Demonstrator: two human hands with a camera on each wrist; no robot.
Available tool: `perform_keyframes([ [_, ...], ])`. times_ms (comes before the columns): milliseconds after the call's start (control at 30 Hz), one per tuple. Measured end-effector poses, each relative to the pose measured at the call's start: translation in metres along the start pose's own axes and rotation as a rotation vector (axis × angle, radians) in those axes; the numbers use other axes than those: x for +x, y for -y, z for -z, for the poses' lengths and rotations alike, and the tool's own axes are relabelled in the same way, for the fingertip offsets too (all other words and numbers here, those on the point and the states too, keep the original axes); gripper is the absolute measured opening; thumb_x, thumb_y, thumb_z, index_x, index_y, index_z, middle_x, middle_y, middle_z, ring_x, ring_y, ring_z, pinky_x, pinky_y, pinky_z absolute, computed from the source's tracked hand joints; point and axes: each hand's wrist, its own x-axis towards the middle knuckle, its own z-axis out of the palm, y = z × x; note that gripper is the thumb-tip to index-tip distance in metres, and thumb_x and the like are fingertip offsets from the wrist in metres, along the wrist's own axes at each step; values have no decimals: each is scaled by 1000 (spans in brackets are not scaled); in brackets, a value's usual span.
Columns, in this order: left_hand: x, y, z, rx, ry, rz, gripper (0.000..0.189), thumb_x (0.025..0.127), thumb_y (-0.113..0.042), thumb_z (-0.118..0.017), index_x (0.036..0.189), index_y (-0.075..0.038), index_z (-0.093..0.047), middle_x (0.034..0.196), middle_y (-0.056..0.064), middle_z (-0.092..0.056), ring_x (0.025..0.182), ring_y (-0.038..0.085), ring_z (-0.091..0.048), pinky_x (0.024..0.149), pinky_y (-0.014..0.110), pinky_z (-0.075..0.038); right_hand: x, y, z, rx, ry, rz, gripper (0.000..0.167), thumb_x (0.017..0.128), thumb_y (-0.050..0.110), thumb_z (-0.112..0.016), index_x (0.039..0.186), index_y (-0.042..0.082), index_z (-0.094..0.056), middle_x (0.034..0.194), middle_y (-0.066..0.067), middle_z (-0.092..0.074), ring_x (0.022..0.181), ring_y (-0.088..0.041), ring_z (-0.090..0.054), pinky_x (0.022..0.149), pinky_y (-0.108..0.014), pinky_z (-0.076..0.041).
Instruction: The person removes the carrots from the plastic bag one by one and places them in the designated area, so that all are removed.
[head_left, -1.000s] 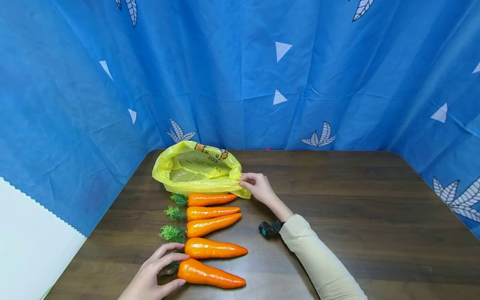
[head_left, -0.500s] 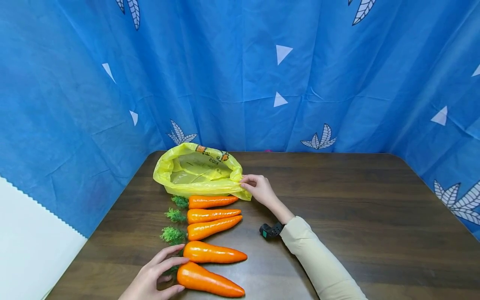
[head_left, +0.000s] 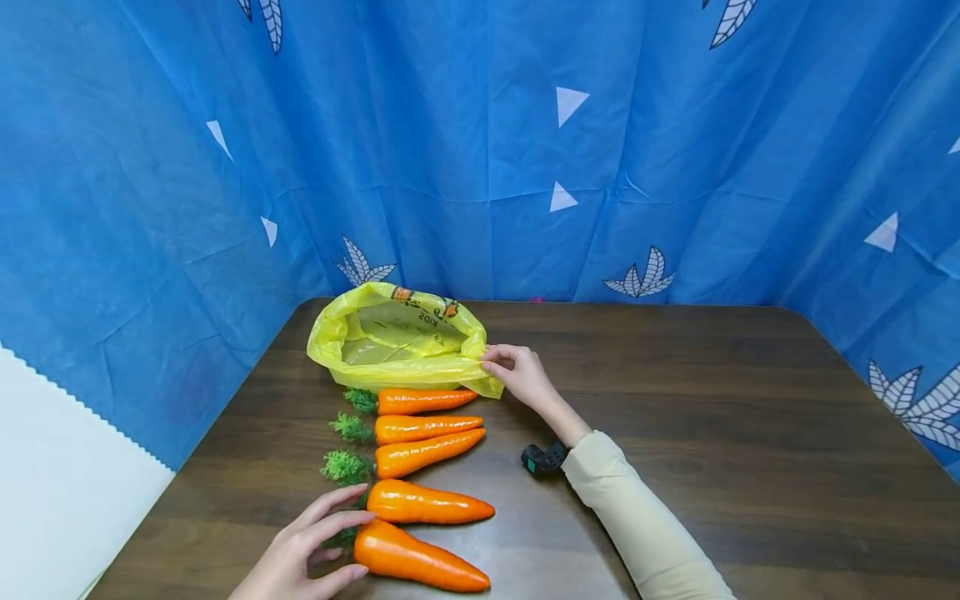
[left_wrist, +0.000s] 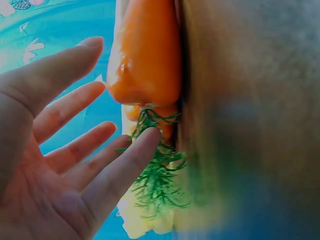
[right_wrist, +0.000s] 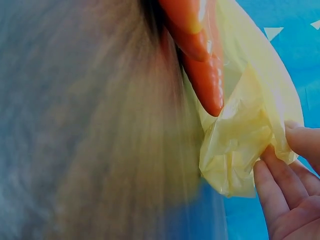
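Several orange carrots with green feathery tops lie side by side on the table, tips to the right. My left hand [head_left: 296, 550] is at the leaf end of the nearest carrot [head_left: 420, 558], fingers spread and loosely extended. In the left wrist view the fingers [left_wrist: 132, 170] reach around the green top [left_wrist: 160, 185] without closing on it; whether they touch it I cannot tell. My right hand [head_left: 521, 375] pinches the right edge of a yellow plastic bag [head_left: 401, 375], whose mouth gapes toward me. The right wrist view shows the thumb and fingers on the thin plastic [right_wrist: 240, 145].
The farthest carrot [head_left: 423, 401] lies right against the bag's near side. A black strap-like device [head_left: 542, 458] is at my right wrist. Blue patterned curtains [head_left: 525, 150] hang behind and beside the brown table [head_left: 712, 433]. A white sheet [head_left: 60, 492] is at the left.
The nearest carrot has turned slightly, its tip coming toward me. My left hand has drawn back a little to the left. The right hand stays on the bag.
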Motion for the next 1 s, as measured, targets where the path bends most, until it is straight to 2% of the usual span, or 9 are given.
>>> perform_keyframes([
  [100, 1, -5, 3, -19, -10, 21, 38, 83, -18, -73, 120, -15, -61, 130, 17, -44, 109, 7, -51, 60, 25, -54, -1, 1, 1, 15, -1, 0, 8, 86, 1, -66, 93, -1, -70, 113, -16, -63, 105, -25, -60, 81, -29, -50],
  [233, 5, -9, 10, -4, -54, -11, 37, 83, -12, -72, 119, -12, -62, 129, 13, -48, 109, 4, -51, 61, 26, -54, -3, 1, 3, 24, -13, 12, 13, 87, 1, -65, 99, 1, -70, 114, -15, -63, 104, -25, -60, 81, -31, -50],
  [367, 12, -11, 21, 101, -115, -113, 41, 79, -4, -74, 118, -11, -63, 127, 6, -52, 109, 6, -53, 66, 25, -54, -6, 1, 7, 26, -21, 31, 22, 88, 1, -63, 110, 2, -69, 115, -13, -63, 103, -23, -60, 81, -30, -50],
  [467, 20, -12, 32, 201, -143, -182, 47, 76, -1, -76, 119, -14, -63, 126, 3, -53, 110, 10, -53, 80, 18, -48, -7, 1, 10, 37, -31, 47, 28, 88, 1, -63, 116, 2, -66, 122, -12, -59, 106, -23, -59, 82, -30, -50],
  [567, 31, -13, 41, 232, -151, -220, 49, 75, 2, -75, 119, -16, -62, 124, 2, -55, 111, 15, -53, 90, 15, -39, -8, 2, 15, 51, -47, 78, 30, 87, -1, -64, 117, 0, -65, 131, -15, -52, 112, -27, -55, 86, -36, -48],
  [667, 42, -13, 48, 198, -144, -211, 46, 79, 5, -71, 118, -17, -63, 124, 1, -56, 112, 15, -52, 91, 16, -38, -10, 2, 21, 61, -62, 85, 31, 87, 0, -64, 119, -1, -64, 136, -17, -46, 118, -30, -49, 91, -41, -44],
  [767, 52, -11, 52, 185, -140, -214, 44, 81, 5, -69, 118, -18, -63, 123, 0, -56, 112, 17, -52, 91, 17, -39, -16, 2, 31, 65, -77, 58, 34, 88, 3, -65, 122, 0, -61, 138, -16, -45, 123, -28, -45, 95, -42, -40],
  [867, 59, -7, 55, 206, -151, -214, 43, 82, 5, -68, 119, -18, -63, 123, -1, -56, 112, 16, -52, 90, 16, -39, -27, 2, 46, 66, -94, 23, 36, 90, 6, -63, 125, 1, -59, 137, -13, -47, 121, -25, -47, 94, -39, -41],
  [1000, 61, 1, 61, 286, -175, -204, 42, 82, 2, -69, 118, -19, -63, 122, -4, -56, 111, 13, -52, 89, 14, -38, -52, 0, 69, 40, -118, 15, 37, 92, 8, -61, 127, -2, -55, 131, -15, -52, 116, -28, -51, 91, -40, -44],
])
